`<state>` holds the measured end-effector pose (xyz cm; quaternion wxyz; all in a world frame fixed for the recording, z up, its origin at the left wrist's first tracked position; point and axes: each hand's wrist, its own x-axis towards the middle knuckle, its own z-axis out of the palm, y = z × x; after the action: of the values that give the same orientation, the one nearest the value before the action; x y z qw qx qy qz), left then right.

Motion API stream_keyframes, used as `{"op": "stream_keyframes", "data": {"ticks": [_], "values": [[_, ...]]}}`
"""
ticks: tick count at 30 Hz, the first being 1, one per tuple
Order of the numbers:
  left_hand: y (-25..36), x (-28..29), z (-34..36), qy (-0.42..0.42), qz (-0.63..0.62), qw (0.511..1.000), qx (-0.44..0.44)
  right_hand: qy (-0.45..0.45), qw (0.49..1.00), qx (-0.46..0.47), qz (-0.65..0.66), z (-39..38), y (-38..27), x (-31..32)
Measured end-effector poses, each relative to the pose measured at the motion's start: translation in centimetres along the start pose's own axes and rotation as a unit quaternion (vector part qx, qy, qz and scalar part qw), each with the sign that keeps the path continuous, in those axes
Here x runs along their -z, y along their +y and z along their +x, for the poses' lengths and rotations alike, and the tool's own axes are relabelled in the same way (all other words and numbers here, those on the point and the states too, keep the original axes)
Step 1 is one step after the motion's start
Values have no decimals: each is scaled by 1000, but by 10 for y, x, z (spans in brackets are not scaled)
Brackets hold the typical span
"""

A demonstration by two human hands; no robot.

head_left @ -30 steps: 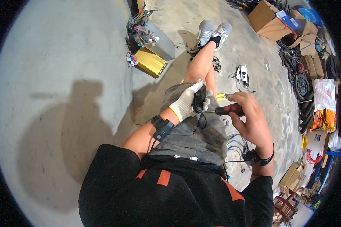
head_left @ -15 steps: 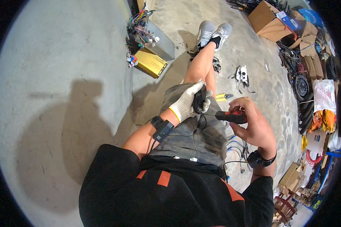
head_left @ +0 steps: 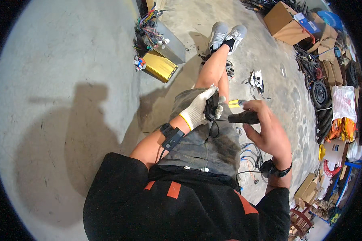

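Observation:
My left hand [head_left: 196, 109], in a white knit glove, is closed around a dark rounded part [head_left: 210, 109] above my lap. A thin black cable loops down from that part, and the glove hides much of its shape. In my bare right hand [head_left: 272, 135] is a screwdriver [head_left: 243, 117] with a dark handle. Its thin shaft points left, and the tip meets or comes very close to the dark part's lower right side; contact cannot be made out. Yellow-handled pliers [head_left: 235, 103] lie on the floor just beyond the screwdriver.
A white part with black leads [head_left: 256, 81] lies on the floor beyond my right hand. Loose wires [head_left: 251, 156] lie beside my right thigh. A gold metal box [head_left: 160, 66] and a wire bundle [head_left: 149, 32] are ahead left. Cartons [head_left: 285, 23] and coiled hoses [head_left: 320, 92] line the right.
The screwdriver handle has turned in my right hand, so its red part no longer shows. My right fingers have shifted slightly. My left hand keeps the dark part in place.

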<state>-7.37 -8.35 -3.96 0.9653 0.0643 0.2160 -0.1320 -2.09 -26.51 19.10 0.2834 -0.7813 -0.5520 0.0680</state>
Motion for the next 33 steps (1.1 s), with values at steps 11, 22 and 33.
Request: {"op": "stream_keyframes", "data": {"ticks": [11,22,33], "values": [[0,-4,-6,-27,-21,999,-2,-15,999,1,28,-4,-3,6],[0,1,-3,-35,-13,999,-7,-39,994,-87,45,-12,0,7],[-1,-5,-6,-5,-18,1000,-3,-6,998,-65,11,-10,-1,3]]}}
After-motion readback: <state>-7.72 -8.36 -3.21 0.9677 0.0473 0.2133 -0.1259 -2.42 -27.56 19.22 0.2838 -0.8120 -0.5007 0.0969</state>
